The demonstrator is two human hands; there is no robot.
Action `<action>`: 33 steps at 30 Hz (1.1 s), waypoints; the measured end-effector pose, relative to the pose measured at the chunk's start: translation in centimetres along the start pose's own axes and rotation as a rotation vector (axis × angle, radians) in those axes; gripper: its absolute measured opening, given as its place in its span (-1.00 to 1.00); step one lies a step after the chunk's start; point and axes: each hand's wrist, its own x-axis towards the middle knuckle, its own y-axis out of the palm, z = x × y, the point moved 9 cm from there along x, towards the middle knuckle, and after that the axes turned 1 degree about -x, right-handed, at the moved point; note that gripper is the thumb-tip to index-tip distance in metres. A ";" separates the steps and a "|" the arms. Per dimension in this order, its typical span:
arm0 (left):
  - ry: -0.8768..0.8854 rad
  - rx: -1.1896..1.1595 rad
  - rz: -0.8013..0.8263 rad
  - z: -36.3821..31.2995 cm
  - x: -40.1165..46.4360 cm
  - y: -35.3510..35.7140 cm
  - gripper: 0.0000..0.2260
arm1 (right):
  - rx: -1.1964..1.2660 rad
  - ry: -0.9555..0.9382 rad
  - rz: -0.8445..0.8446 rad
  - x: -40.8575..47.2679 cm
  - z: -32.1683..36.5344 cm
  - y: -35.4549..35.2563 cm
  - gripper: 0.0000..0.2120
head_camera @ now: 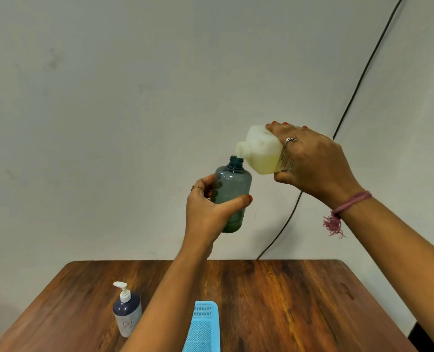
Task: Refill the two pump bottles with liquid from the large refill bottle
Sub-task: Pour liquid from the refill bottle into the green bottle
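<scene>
Refill bottle, large, white translucent plastic, uncapped, yellowish liquid pooled in its lower side; tipped almost flat, held in the air well above the table, spout touching or just over the open neck of the bottle below; no stream can be made out at the spout

Grey-blue bottle, translucent, pump removed, held upright but slightly tilted, a shallow greenish layer at its bottom; judged mostly unfilled, pour at an early stage

Right hand, clasped around the rear of the refill bottle, fingers over the top, thumb beneath, ring on one finger, pink thread at the wrist

Left hand, wrapped around the grey-blue bottle's lower half, thumb across the front

Second pump bottle, dark top and pale label, white pump still fitted, standing on the table at left; judged not yet dealt with

Blue mesh basket, at the near table edge, partly cut off by the frame

Wooden table; black cable running down the wall behind

Risks, as judgement: narrow neck and wide spout, both bottles unsupported, so a small wobble of either hand could send liquid down the outside onto the left hand and table; too steep a tilt could cause a gulping surge and overflow; wet fingers could lose grip on smooth plastic
</scene>
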 end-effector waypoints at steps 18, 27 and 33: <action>-0.005 0.008 0.001 0.0 0.1 0.1 -0.32 | -0.006 -0.006 -0.006 0.1 -0.1 -0.1 -0.18; -0.007 0.002 -0.004 0.0 -0.1 0.0 -0.32 | -0.003 -0.006 -0.003 0.1 0.0 -0.1 -0.19; -0.010 0.004 -0.008 0.0 -0.1 0.0 -0.30 | 0.008 -0.005 0.010 0.0 -0.1 0.1 -0.18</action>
